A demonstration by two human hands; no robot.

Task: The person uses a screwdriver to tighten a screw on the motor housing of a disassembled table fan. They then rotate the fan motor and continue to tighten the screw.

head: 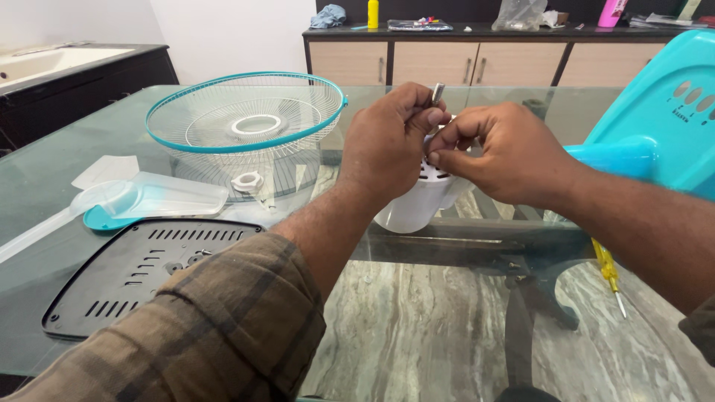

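A white fan motor housing (pixel 417 201) is held above a glass surface (pixel 89 141), its long axis tilted, rounded closed end down toward 7 o'clock and a short metal shaft (pixel 438 92) pointing up toward 1 o'clock. The housing is smooth, pale plastic, with dark vent slots near its upper rim. The left hand (pixel 387 145) closes around its upper part from 9 o'clock, thumb by the shaft; the right hand (pixel 506 152) meets it from 3 o'clock, fingertips pinched at the rim. At 10 o'clock sits a teal-rimmed wire fan guard (pixel 246 123), at 8 o'clock a black vented base plate (pixel 134 272), and at 4 o'clock a yellow screwdriver (pixel 607 272).
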